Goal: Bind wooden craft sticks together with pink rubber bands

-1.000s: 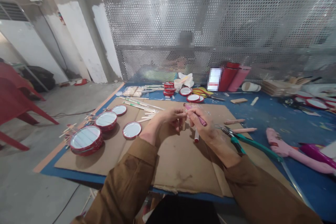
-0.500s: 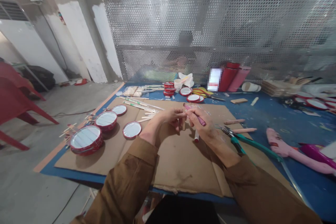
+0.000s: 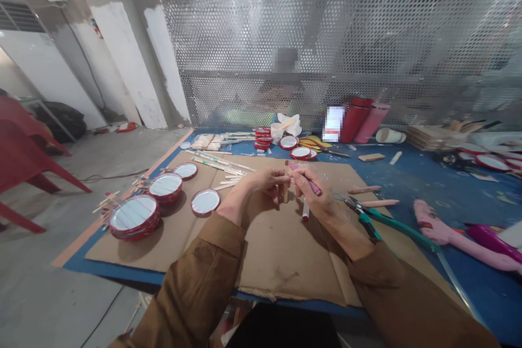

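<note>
My left hand (image 3: 269,182) is closed with its fingertips pinched on a narrow wooden stick (image 3: 285,194), which hangs down between the fingers. My right hand (image 3: 310,185) is wrapped round a slim pink-purple tool (image 3: 315,188); its kind is not clear. The front of this tool meets the top of the stick, close to the left fingertips. Under the right hand, a white stick with a red end (image 3: 305,211) lies on the cardboard sheet (image 3: 281,261). A small red-rimmed drum (image 3: 205,202) lies beside my left forearm.
Red drums with wooden sticks (image 3: 132,217) stand at the left. Green-handled pliers (image 3: 367,223) and a pink glue gun (image 3: 432,223) lie at the right. Toward the back are a phone (image 3: 333,122), a red bottle (image 3: 355,119) and a perforated metal screen (image 3: 244,38).
Almost nothing differs. My right hand and the pink-purple tool have shifted very slightly to the right; my left hand keeps its place with the wooden stick.
</note>
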`<state>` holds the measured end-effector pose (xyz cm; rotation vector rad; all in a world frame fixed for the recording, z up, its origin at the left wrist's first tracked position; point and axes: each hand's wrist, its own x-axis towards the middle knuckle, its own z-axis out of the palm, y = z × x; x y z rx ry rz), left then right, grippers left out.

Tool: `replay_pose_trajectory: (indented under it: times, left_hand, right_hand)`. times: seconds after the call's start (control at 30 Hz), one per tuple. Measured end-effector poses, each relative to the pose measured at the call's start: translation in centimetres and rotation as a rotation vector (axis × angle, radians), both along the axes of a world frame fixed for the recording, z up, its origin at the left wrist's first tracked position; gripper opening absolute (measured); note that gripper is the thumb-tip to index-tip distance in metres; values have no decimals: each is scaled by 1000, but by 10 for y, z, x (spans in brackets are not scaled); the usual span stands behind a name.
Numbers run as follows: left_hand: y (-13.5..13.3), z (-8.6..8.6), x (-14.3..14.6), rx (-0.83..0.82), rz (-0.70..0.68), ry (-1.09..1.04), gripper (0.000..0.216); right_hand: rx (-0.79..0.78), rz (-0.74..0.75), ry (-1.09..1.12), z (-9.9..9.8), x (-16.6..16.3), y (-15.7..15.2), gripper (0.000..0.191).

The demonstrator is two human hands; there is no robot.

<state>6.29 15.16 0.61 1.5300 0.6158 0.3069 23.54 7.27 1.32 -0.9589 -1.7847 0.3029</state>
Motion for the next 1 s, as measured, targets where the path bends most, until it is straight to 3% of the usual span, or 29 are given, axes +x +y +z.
replay_pose_trajectory:
  times: [1.0]
  left_hand:
    - [-3, 3, -1, -20, 23, 30, 52]
  right_hand:
    - [6, 63, -49, 0, -1, 2, 36]
